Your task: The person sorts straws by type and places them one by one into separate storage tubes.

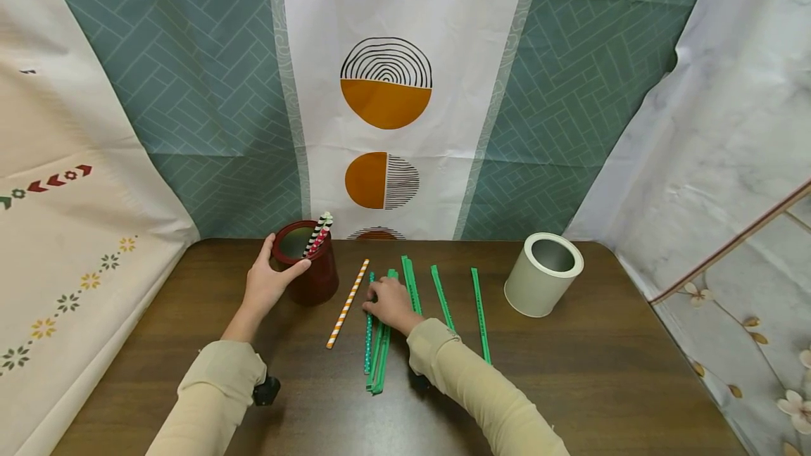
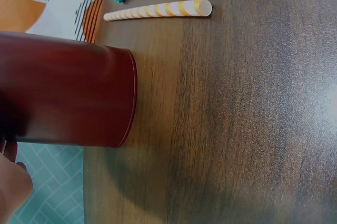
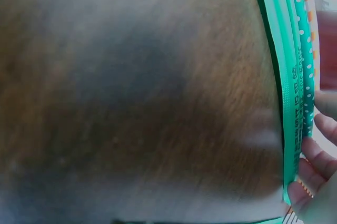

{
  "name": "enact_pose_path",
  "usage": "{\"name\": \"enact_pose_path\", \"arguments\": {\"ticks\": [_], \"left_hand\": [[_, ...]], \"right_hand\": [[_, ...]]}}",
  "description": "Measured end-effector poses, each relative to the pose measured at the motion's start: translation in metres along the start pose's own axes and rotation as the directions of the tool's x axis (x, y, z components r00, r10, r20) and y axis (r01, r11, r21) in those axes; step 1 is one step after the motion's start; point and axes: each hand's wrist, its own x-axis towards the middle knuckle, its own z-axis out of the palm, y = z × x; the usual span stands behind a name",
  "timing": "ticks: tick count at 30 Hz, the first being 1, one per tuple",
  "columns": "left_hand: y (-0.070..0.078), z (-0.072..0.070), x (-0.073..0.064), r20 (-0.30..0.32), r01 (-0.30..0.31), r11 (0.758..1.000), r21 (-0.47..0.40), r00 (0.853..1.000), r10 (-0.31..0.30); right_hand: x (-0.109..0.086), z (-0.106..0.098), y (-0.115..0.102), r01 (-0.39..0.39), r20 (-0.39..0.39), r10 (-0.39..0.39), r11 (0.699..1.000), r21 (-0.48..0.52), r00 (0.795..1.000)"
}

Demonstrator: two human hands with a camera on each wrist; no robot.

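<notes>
The left hand (image 1: 269, 281) is wrapped around the side of the dark red cup (image 1: 312, 274), thumb and fingers curled on its wall, holding it steady on the worktop (image 1: 570, 371); two patterned straws (image 1: 319, 234) already stand inside the cup, leaning toward its right rim. Just right of that hand lies an orange-striped straw (image 1: 345, 305), untouched and flat on the wood. Next comes the right hand (image 1: 391, 305), its fingertips bent down onto a green dotted straw (image 1: 368, 333) and the bundle of plain green straws (image 1: 380, 357) beside it; it seems to be pinching one up, though which one cannot be told. Beyond the right hand three more green straws (image 1: 479, 315) lie apart, and farther right stands a white cup (image 1: 543, 274), apparently holding nothing. Judging by this, the sorting is barely begun: two straws in, most left.
</notes>
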Motion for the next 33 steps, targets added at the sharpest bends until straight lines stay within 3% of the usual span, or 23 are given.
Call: {"name": "enact_pose_path", "arguments": {"ticks": [11,17,25,33], "left_hand": [[0.001,0.0,0.0,-0.005,0.004,1.0,-0.003,1.0,-0.004],[0.002,0.0,-0.001,-0.006,0.006,1.0,-0.005,1.0,-0.006],[0.001,0.0,-0.001,-0.011,0.002,1.0,-0.004,1.0,-0.002],[0.001,0.001,-0.001,-0.01,0.001,1.0,-0.005,1.0,-0.001]], "right_hand": [[0.005,0.001,0.001,-0.139,-0.061,0.143,0.988,0.059,0.988],[0.006,-0.003,0.005,-0.232,0.001,0.235,0.959,0.161,0.972],[0.006,-0.008,0.006,-0.294,0.07,0.286,0.938,0.181,0.956],[0.007,-0.009,0.007,-0.314,0.069,0.307,0.931,0.186,0.949]]}}
